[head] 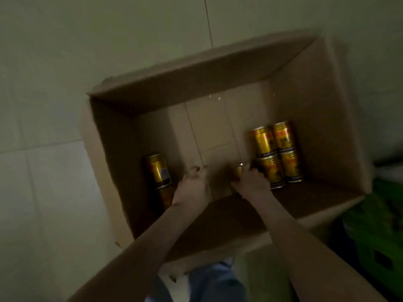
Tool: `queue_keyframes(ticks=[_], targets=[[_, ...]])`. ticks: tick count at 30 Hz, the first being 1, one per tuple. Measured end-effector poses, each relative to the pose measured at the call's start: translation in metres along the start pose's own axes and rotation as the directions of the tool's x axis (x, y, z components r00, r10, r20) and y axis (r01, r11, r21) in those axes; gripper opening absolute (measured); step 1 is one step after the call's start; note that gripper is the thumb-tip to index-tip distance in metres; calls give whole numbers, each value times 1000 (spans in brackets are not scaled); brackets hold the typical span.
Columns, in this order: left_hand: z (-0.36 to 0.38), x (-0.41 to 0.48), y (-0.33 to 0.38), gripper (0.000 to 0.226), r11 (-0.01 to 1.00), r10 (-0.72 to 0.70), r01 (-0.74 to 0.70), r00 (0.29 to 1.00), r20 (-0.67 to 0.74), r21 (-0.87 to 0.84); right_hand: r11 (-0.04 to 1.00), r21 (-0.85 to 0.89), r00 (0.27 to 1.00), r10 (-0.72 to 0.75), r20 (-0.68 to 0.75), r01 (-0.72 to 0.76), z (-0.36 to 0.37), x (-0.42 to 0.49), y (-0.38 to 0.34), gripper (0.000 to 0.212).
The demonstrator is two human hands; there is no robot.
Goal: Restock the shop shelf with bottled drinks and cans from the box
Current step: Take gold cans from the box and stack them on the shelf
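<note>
An open cardboard box [218, 68] stands on the tiled floor, seen from above in dim light. Several gold cans [275, 149] cluster at its right side. Another gold can [158, 170] stands alone at the left wall. Both my arms reach down into the box. My right hand [250, 179] is closed around a gold can [239, 171] just left of the cluster; only the can's top shows. My left hand [193, 186] hovers over the bare box floor right of the lone can, fingers curled downward, holding nothing that I can see.
A green plastic crate [375, 232] sits against the box's right side. Pale floor tiles [43, 171] surround the box at left and behind. A blue trouser leg [213, 282] shows below the box's near edge.
</note>
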State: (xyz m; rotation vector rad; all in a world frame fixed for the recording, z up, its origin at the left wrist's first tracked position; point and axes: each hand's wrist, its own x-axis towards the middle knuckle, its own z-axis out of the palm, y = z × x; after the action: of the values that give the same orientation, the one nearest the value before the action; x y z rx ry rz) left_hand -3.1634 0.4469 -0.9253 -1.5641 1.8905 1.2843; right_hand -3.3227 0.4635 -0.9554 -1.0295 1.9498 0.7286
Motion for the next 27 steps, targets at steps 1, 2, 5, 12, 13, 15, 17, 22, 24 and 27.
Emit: queue_keyframes(ticks=[1,2,5,12,13,15,17,22,24,27], targets=[[9,13,-2,56,999,-2,2,1000,2,-44,1000,3,1000,15,-2,-15,5,10,-3,74],[17,24,-4,55,996,-8,9,1000,7,-92,999,24,1000,25,-17,-25,9,19,-3,73],[33,44,-3,64,964,-22,41,997,76,-263,978,207,996,-2,-91,21,8,33,-6,67],[34,80,3,88,898,-166,156,986,12,-412,850,474,971,-165,-175,230,-18,47,-24,39],[32,87,3,90,910,-190,169,982,-19,-378,843,471,950,-134,-283,260,-23,51,-22,37],[31,95,6,89,915,-231,205,972,-35,-347,890,388,854,-3,-520,239,-35,58,-9,45],[34,100,7,84,882,-285,242,957,-48,-403,952,295,810,108,-576,83,-41,68,8,65],[30,98,0,59,683,-389,315,920,37,-660,973,228,914,59,-402,38,-38,89,13,79],[13,86,1,52,527,-377,326,917,128,-785,949,298,919,21,-394,106,-40,83,6,79],[-35,49,9,51,364,-277,328,932,235,-872,742,645,935,74,-348,182,-62,38,-5,71]])
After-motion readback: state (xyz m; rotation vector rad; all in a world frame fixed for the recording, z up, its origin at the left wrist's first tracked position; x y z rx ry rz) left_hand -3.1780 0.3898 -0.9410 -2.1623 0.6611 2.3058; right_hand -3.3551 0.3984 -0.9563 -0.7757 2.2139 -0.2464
